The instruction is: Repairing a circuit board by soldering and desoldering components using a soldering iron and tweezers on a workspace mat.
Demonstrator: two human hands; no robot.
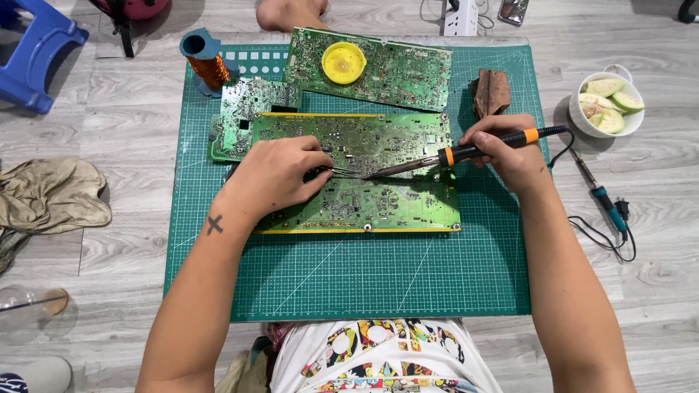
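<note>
While gripped firmly by right hand (502,149), soldering iron (466,153) tip meeting tweezers (342,172), pinched in left hand (280,175), over large circuit board (393,204).

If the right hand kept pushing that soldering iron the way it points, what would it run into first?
Probably the tweezers' tips held by the left hand; the right hand aims the soldering iron there, over the large green circuit board.

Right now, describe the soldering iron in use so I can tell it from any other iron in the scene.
Start at the green cutting mat and its largest circuit board. The soldering iron lies across the board's right side in the right hand, tip near the tweezers. Its black-and-orange handle sets it apart from the blue-handled iron lying unheld on the floor.
</note>
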